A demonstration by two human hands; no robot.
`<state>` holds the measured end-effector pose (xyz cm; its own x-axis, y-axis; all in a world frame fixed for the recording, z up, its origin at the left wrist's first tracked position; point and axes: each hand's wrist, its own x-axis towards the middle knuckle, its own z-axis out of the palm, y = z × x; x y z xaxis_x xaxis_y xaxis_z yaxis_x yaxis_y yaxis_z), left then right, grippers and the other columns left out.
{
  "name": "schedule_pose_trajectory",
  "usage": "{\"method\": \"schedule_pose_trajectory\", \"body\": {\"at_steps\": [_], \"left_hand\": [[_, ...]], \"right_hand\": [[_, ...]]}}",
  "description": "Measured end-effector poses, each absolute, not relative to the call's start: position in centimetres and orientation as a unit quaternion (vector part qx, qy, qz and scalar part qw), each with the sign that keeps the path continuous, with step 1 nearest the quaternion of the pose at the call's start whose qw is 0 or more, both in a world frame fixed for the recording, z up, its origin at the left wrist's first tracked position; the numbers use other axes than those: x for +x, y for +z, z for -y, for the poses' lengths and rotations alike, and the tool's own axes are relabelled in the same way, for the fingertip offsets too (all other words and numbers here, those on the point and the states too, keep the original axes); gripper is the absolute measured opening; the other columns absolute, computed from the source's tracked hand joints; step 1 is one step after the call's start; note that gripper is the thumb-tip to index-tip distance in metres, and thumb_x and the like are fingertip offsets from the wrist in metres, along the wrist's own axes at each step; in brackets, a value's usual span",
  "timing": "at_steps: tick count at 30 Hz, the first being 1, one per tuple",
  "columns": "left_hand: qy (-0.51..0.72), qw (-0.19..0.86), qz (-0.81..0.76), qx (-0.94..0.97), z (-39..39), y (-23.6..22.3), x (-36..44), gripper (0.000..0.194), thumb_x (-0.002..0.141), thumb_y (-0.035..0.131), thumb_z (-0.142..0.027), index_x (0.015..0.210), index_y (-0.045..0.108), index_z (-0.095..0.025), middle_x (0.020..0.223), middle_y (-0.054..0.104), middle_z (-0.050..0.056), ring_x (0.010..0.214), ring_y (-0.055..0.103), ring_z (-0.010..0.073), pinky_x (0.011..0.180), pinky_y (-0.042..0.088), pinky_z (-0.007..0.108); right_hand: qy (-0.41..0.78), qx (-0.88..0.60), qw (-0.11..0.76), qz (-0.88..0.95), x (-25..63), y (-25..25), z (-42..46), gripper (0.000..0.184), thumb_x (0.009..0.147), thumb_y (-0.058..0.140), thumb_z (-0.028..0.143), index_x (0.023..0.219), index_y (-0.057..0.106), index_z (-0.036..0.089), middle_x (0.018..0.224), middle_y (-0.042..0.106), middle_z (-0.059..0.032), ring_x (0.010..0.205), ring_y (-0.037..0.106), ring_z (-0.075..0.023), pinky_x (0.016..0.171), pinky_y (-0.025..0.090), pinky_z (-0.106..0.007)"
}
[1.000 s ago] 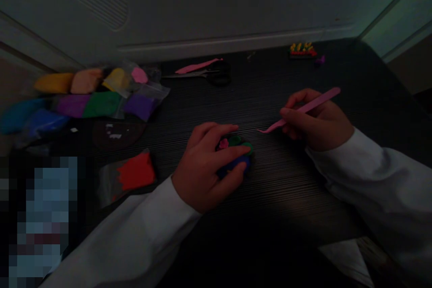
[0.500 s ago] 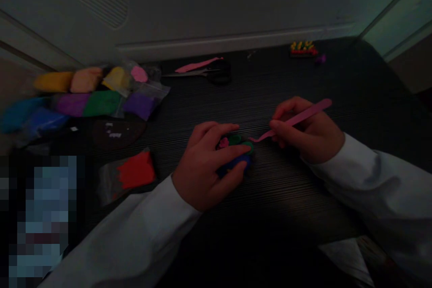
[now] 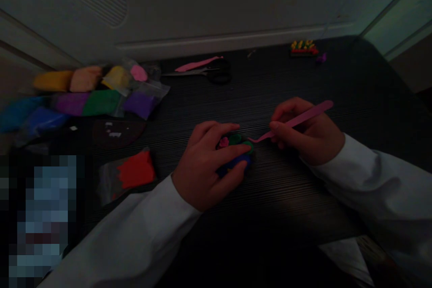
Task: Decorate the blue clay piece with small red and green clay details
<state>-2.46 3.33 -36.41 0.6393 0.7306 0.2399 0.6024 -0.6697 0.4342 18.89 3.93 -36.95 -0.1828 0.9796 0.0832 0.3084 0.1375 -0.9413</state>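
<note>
My left hand rests on the dark table with its fingers curled round a small clay piece. Blue clay, green rounded parts and a pink flower shape show between the fingers; the palm side is hidden. Held like a pen in my right hand is a pink clay modelling tool. Its thin, bent tip points left and lies close beside the green part of the piece; whether it touches is too dark to tell.
Bagged clay in several colours lies at the left, with a red clay bag nearer. Scissors and a pink blade-shaped tool lie by the wall. A small flower-topped model stands at the back right, beside a purple bit.
</note>
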Motion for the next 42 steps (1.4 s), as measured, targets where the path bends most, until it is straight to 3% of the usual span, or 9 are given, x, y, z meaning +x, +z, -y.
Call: {"method": "schedule_pose_trajectory", "body": {"at_steps": [13,17,22,29,32,42], "left_hand": [[0.201,0.155,-0.368,0.894,-3.4,-36.5,-2.5,0.026,0.075,0.055,-0.026,0.098,0.066,-0.024,0.118,0.053,0.008,0.105,0.044,0.0249,0.090,0.034,0.045],[0.215,0.161,-0.369,0.890,-3.2,-36.5,-2.5,0.026,0.075,0.055,-0.025,0.099,0.065,-0.023,0.119,0.052,0.008,0.106,0.043,0.0249,0.091,0.035,0.044],[0.235,0.202,-0.404,0.861,-3.4,-36.5,-2.8,0.032,0.076,0.054,-0.025,0.107,0.058,-0.020,0.118,0.053,0.007,0.108,0.044,0.0233,0.093,0.035,0.042],[0.262,0.274,-0.508,0.774,-4.5,-37.0,-3.5,0.026,0.080,0.047,-0.020,0.103,0.058,-0.018,0.102,0.062,0.005,0.095,0.055,0.0193,0.085,0.044,0.036],[0.254,0.290,-0.511,0.768,-4.6,-37.1,-3.6,0.029,0.080,0.046,-0.018,0.107,0.057,-0.018,0.099,0.064,0.004,0.093,0.057,0.0182,0.084,0.044,0.035],[0.263,0.303,-0.498,0.769,-4.4,-37.3,-3.7,0.033,0.082,0.045,-0.018,0.114,0.053,-0.019,0.102,0.064,0.002,0.096,0.055,0.0163,0.085,0.043,0.033]], "right_hand": [[0.404,-0.507,0.398,0.650,19.0,-37.0,-3.9,0.011,0.078,0.057,0.029,0.082,0.051,0.021,0.058,0.056,0.0049,0.042,0.051,-0.0075,0.039,0.039,-0.021],[0.292,-0.535,0.392,0.689,19.5,-36.9,-4.1,0.010,0.079,0.055,0.031,0.082,0.052,0.022,0.063,0.056,0.0026,0.049,0.053,-0.0101,0.044,0.041,-0.024],[0.080,-0.497,0.280,0.818,20.3,-37.3,-4.8,0.009,0.081,0.050,0.024,0.086,0.057,0.020,0.081,0.060,-0.0046,0.074,0.057,-0.0170,0.064,0.047,-0.031],[0.004,-0.466,0.157,0.871,20.8,-38.6,-5.2,0.031,0.076,0.051,0.014,0.106,0.055,0.015,0.100,0.059,-0.0121,0.087,0.054,-0.0241,0.070,0.045,-0.037],[-0.034,-0.471,0.134,0.871,20.7,-38.9,-4.9,0.029,0.079,0.049,0.017,0.107,0.056,0.019,0.102,0.060,-0.0108,0.088,0.052,-0.0245,0.069,0.042,-0.037],[0.018,-0.461,0.183,0.868,19.5,-37.7,-4.0,0.029,0.080,0.045,0.017,0.106,0.059,0.018,0.100,0.058,-0.0110,0.087,0.052,-0.0219,0.070,0.040,-0.036]]}}
